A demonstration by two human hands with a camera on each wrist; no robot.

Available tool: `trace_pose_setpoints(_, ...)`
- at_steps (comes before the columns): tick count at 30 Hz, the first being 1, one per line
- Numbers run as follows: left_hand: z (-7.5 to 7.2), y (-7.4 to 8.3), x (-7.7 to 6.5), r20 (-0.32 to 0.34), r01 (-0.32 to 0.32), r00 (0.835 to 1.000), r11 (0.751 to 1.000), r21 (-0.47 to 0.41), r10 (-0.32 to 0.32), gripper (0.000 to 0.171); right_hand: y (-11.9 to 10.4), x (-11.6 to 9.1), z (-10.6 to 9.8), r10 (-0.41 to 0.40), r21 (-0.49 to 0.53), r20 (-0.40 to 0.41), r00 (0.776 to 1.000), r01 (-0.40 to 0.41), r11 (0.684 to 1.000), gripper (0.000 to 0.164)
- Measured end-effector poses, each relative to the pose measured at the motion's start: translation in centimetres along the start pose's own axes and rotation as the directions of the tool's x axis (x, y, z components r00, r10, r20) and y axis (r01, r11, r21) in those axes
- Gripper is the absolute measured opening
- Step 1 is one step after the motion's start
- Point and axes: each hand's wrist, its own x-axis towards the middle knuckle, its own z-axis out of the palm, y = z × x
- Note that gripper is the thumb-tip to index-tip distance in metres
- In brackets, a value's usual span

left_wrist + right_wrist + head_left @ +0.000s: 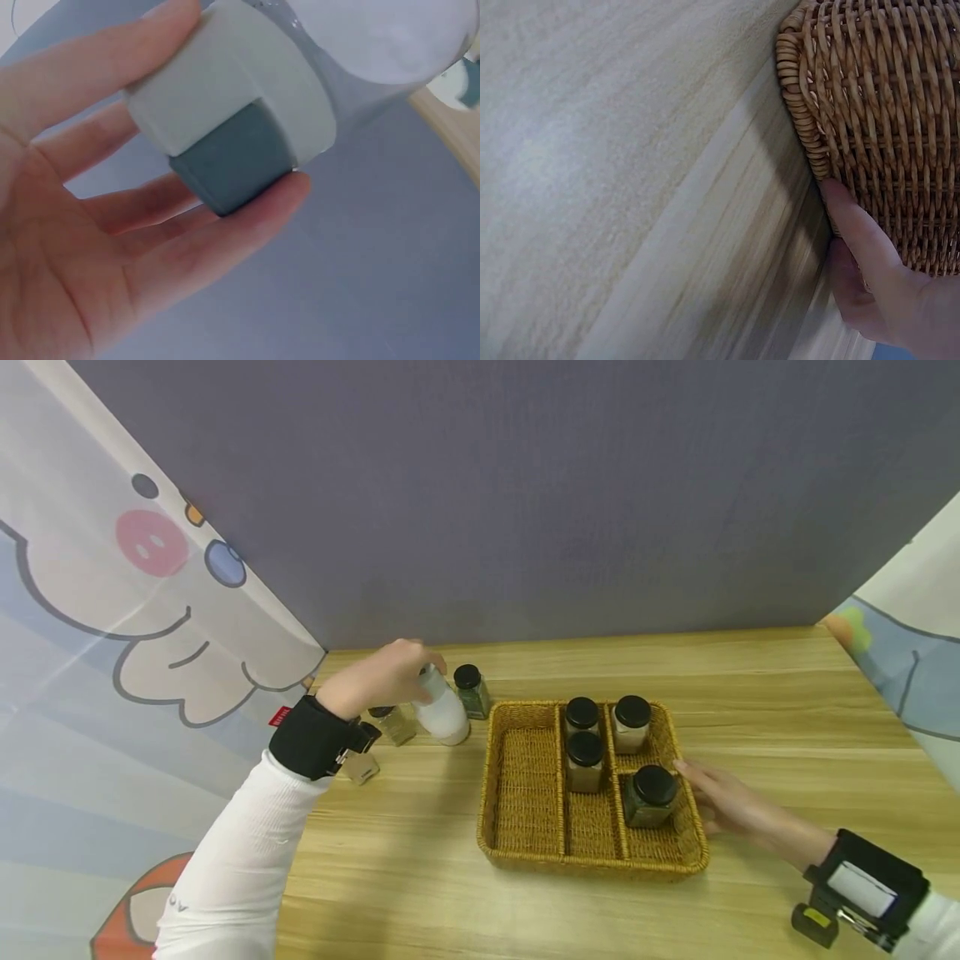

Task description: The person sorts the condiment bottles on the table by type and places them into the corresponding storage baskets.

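Note:
My left hand [393, 677] holds a bottle [444, 717] by its top, tilted over the table left of the basket. In the left wrist view, the thumb and fingers grip its pale cap [225, 82], which has a dark teal flap [236, 161]; white contents show through the clear wall. My right hand [723, 797] rests against the right side of a woven basket [525, 856]. Its fingers [862, 232] touch the wicker wall in the right wrist view. Several black-lidded jars stand in the basket, among them a large one [651, 797] at the near right.
Right beside the bottle stands a black-lidded jar [472, 693] with green contents. Another jar [399, 727] is partly behind the left hand, and a small jar [362, 768] is partly covered by the wrist. A grey panel [525, 510] rises behind the wooden table [810, 710].

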Motion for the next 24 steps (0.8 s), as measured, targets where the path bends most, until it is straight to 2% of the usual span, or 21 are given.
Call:
trace_pose_setpoints(9, 0.1, 2.4, 2.3, 0.031, -0.049, 0.998, 0.998, 0.024, 0.048, 0.036, 0.3, 0.1, -0.2, -0.025, 0.002, -0.001, 1.0, 0.025, 1.0, 0.074)
trace_pose_setpoints(17, 1.2, 3.9, 4.2, 0.081, -0.079, 0.994, 0.996, 0.037, 0.076, 0.036, 0.4, 0.2, -0.3, -0.02, -0.009, -0.006, 1.0, 0.02, 1.0, 0.074)
trace_pose_setpoints(24, 2.3, 4.6, 5.1, 0.065, -0.122, 0.991, 0.991, 0.053, 0.118, 0.036, 0.6, 0.2, -0.3, -0.047, -0.006, 0.022, 0.999, 0.047, 0.999, 0.072)
